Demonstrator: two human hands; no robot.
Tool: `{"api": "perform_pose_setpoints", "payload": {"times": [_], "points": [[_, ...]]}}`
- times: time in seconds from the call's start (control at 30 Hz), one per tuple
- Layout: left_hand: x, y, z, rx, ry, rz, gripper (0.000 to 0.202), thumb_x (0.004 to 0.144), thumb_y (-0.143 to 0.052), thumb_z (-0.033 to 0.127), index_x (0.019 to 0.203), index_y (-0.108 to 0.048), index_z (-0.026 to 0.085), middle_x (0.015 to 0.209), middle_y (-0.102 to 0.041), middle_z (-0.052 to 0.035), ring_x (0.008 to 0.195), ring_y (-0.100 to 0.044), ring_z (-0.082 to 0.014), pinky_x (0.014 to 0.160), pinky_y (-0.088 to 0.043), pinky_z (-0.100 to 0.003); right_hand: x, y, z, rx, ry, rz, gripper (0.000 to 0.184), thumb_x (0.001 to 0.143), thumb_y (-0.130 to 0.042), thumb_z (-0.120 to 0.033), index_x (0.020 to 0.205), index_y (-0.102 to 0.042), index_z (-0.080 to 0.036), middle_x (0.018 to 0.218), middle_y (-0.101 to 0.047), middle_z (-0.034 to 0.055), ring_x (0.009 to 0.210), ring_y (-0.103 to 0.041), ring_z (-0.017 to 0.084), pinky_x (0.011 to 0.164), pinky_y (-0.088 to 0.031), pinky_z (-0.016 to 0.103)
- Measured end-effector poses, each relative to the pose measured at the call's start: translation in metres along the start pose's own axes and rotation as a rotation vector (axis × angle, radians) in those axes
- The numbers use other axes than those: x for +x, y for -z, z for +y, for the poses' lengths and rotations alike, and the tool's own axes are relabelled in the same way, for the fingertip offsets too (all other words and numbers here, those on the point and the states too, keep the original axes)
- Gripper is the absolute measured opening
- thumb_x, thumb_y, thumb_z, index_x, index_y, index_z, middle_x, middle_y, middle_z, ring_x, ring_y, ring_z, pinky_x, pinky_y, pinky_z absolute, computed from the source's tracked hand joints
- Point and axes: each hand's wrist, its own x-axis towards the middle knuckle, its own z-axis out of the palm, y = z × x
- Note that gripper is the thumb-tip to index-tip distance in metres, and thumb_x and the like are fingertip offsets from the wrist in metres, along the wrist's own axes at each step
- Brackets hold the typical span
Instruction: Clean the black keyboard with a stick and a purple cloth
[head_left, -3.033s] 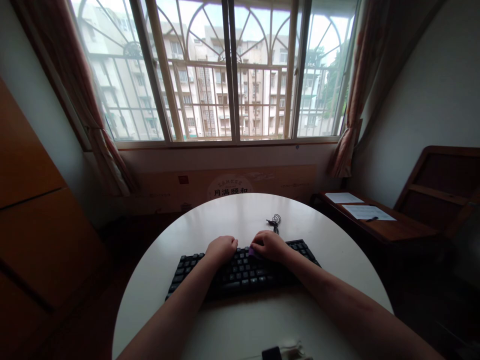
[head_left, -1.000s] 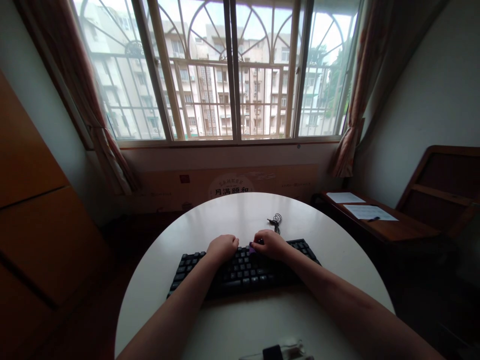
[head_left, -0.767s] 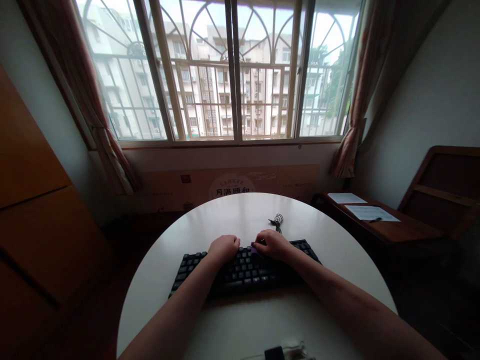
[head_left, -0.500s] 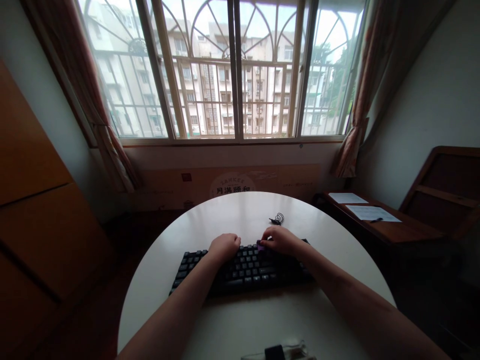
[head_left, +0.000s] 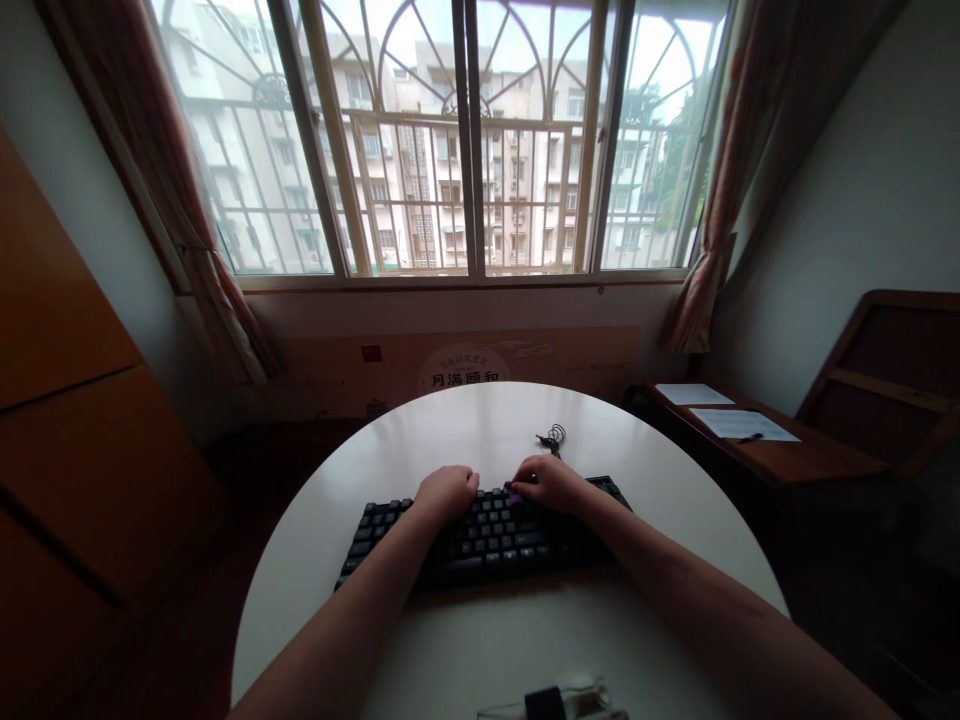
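Observation:
A black keyboard point(head_left: 487, 535) lies on the round white table point(head_left: 450, 650), its keys facing up. My left hand point(head_left: 448, 493) is closed over the keyboard's far edge, left of the middle; the fingertips are hidden. Between the thumb and fingers of my right hand point(head_left: 551, 483) is a small purple piece point(head_left: 516, 495), low over the keys near the far edge. Its material is too small to tell. Both forearms cross the near side of the table, and each covers part of the keyboard.
A black cable point(head_left: 553, 437) lies coiled behind the keyboard. Near the front edge sits a clear object with a black band point(head_left: 545, 703). On the right, a wooden side table holds paper sheets point(head_left: 742, 424) and a pen point(head_left: 750, 438). A barred window stands behind.
My right hand has shifted slightly left with the purple piece, uncovering more of the keyboard's right end. The left hand stays on the keyboard's far edge. The view has moved a little.

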Motion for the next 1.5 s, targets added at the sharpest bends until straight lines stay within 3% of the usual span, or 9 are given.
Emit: {"api": "perform_pose_setpoints", "payload": {"times": [0.3, 0.63, 0.93, 1.2, 1.5], "points": [[0.001, -0.001, -0.002, 0.008, 0.005, -0.009, 0.043, 0.089, -0.033, 0.041, 0.087, -0.071, 0.021, 0.098, -0.071, -0.0115, 0.094, -0.064, -0.027, 0.075, -0.048, -0.035, -0.005, 0.02, 0.008, -0.109, -0.004, -0.051, 0.02, 0.082, -0.063, -0.036, 0.084, -0.076, -0.021, 0.082, -0.07, 0.0039, 0.078, -0.062, 0.015, 0.071, -0.042, 0.023], [0.0, 0.0, 0.002, 0.012, 0.004, -0.004, 0.044, 0.089, -0.031, 0.04, 0.088, -0.071, 0.021, 0.099, -0.071, -0.0121, 0.094, -0.063, -0.028, 0.077, -0.048, -0.037, -0.002, 0.003, -0.004, -0.054, 0.033, 0.0, 0.017, 0.083, -0.062, -0.03, 0.085, -0.075, -0.019, 0.088, -0.069, 0.0042, 0.078, -0.061, 0.012, 0.074, -0.043, 0.021], [0.0, 0.0, 0.0, 0.009, 0.0, -0.005, 0.044, 0.088, -0.03, 0.041, 0.086, -0.07, 0.022, 0.098, -0.071, -0.0118, 0.092, -0.064, -0.0278, 0.075, -0.048, -0.037, -0.004, 0.016, 0.006, -0.101, 0.009, -0.046, 0.019, 0.083, -0.061, -0.034, 0.086, -0.075, -0.021, 0.083, -0.07, 0.003, 0.078, -0.061, 0.015, 0.071, -0.041, 0.022], [0.001, -0.002, -0.002, 0.01, -0.016, 0.009, 0.044, 0.088, -0.031, 0.041, 0.085, -0.07, 0.022, 0.097, -0.071, -0.0109, 0.092, -0.064, -0.0273, 0.075, -0.047, -0.036, -0.003, -0.002, 0.001, -0.043, 0.071, -0.019, 0.023, 0.087, -0.054, -0.03, 0.095, -0.071, -0.017, 0.093, -0.068, 0.0051, 0.084, -0.059, 0.014, 0.077, -0.041, 0.022], [0.002, -0.003, -0.003, 0.007, -0.009, 0.01, 0.043, 0.088, -0.031, 0.041, 0.084, -0.07, 0.022, 0.095, -0.072, -0.0102, 0.09, -0.064, -0.0266, 0.074, -0.047, -0.035, -0.003, -0.002, 0.006, -0.126, -0.023, 0.007, 0.02, 0.085, -0.055, -0.034, 0.078, -0.061, -0.015, 0.081, -0.062, 0.0034, 0.075, -0.051, 0.011, 0.067, -0.033, 0.021]]}}
